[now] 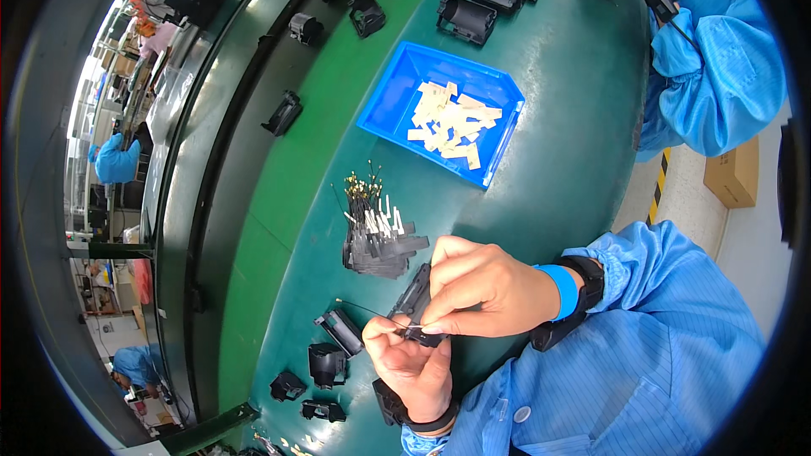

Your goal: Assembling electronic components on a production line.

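Observation:
My left hand (409, 368) is closed round the lower end of a black plastic housing (411, 294), palm up. My right hand (478, 289) reaches over it from the right, thumb and forefinger pinched on a thin black cable (365, 308) at the housing's end. The cable's free end sticks out to the left and has a small tip. Beyond my hands lies a bundle of black cables (376, 245) with white tags and gold-coloured tips. Several black housings (327, 365) lie left of my left hand, and another (389, 401) is partly behind my wrist.
A blue bin (384, 122) with pale paper-like pieces (452, 122) stands on the green table (549, 194). More housings (466, 20) lie at the far end, some on the bright green strip (253, 274). A co-worker's blue sleeve (718, 67) is at upper right, beside a cardboard box (733, 176).

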A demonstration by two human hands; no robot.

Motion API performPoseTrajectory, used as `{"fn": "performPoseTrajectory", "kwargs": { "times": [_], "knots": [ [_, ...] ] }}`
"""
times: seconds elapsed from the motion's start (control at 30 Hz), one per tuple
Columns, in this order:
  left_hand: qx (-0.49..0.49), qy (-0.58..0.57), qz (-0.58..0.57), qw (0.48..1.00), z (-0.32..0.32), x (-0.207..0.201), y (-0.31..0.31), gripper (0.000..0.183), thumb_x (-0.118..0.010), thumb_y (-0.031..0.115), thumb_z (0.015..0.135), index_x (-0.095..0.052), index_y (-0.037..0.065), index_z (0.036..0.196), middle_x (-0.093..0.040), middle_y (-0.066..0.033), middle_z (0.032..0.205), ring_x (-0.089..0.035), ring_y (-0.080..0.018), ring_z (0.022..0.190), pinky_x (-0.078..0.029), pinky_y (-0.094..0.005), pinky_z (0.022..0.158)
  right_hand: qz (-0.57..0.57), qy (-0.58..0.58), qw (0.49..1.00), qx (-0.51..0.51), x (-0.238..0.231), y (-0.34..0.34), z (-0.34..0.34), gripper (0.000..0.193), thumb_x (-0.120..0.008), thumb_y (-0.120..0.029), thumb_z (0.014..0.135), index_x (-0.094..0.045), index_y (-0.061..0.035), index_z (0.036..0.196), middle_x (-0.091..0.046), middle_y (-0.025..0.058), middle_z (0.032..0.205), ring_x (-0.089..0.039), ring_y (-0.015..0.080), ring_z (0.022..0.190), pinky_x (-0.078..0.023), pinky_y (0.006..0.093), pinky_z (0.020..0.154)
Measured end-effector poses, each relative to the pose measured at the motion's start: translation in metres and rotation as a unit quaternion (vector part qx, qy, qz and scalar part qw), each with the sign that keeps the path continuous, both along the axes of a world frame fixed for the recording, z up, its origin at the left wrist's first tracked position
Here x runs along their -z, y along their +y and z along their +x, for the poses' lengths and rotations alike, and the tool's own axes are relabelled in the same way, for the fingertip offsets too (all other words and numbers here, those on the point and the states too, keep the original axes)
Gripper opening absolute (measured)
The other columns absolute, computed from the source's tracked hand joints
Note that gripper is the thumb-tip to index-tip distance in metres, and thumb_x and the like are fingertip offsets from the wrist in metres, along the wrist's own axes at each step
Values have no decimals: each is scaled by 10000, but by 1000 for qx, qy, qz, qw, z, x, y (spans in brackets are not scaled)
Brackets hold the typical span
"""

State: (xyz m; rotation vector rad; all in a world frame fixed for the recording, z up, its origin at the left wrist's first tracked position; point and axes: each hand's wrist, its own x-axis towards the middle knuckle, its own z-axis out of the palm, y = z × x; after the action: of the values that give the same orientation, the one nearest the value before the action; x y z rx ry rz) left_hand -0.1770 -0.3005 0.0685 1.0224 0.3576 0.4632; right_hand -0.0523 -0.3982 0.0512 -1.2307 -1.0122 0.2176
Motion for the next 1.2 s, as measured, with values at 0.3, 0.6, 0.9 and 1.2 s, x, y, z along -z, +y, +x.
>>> {"fn": "performPoseTrajectory", "kwargs": {
  "times": [0.3, 0.6, 0.9, 1.2],
  "knots": [
    [8, 1, 0, 1000, -1, 1, 2, 585, -680, -126, 661, -350, 71, 1103, -471, -56, 1065, -526, -160, 975, -469, -284, 834, -4, 7, 1000, -1, -1, 0, 0, 47, -632, -132, 769, -659, -94, 765, -499, 13, 637, -430, 205, 674, -367, 310, 653],
    [6, -1, 6, 1000, 1, 0, 2, 579, -678, -124, 666, -346, 70, 1099, -470, -52, 1057, -530, -162, 976, -459, -290, 858, -6, 5, 1000, -4, 0, 0, 0, 55, -629, -140, 776, -659, -95, 764, -493, 15, 635, -429, 206, 674, -368, 311, 651],
    [9, -6, 8, 1000, 1, 0, 2, 585, -676, -128, 663, -346, 69, 1104, -472, -54, 1078, -539, -166, 976, -465, -287, 849, -1, 8, 1000, -1, -2, 0, 2, 46, -626, -128, 769, -658, -95, 759, -495, 15, 632, -432, 202, 661, -363, 306, 659],
    [19, 3, -22, 1000, 1, 0, 3, 584, -677, -122, 665, -345, 80, 1101, -465, -47, 1024, -530, -155, 953, -471, -293, 836, -6, 53, 998, -23, 0, 0, 2, 46, -635, -123, 756, -662, -87, 744, -538, 9, 624, -456, 176, 626, -357, 293, 670]
  ]
}}
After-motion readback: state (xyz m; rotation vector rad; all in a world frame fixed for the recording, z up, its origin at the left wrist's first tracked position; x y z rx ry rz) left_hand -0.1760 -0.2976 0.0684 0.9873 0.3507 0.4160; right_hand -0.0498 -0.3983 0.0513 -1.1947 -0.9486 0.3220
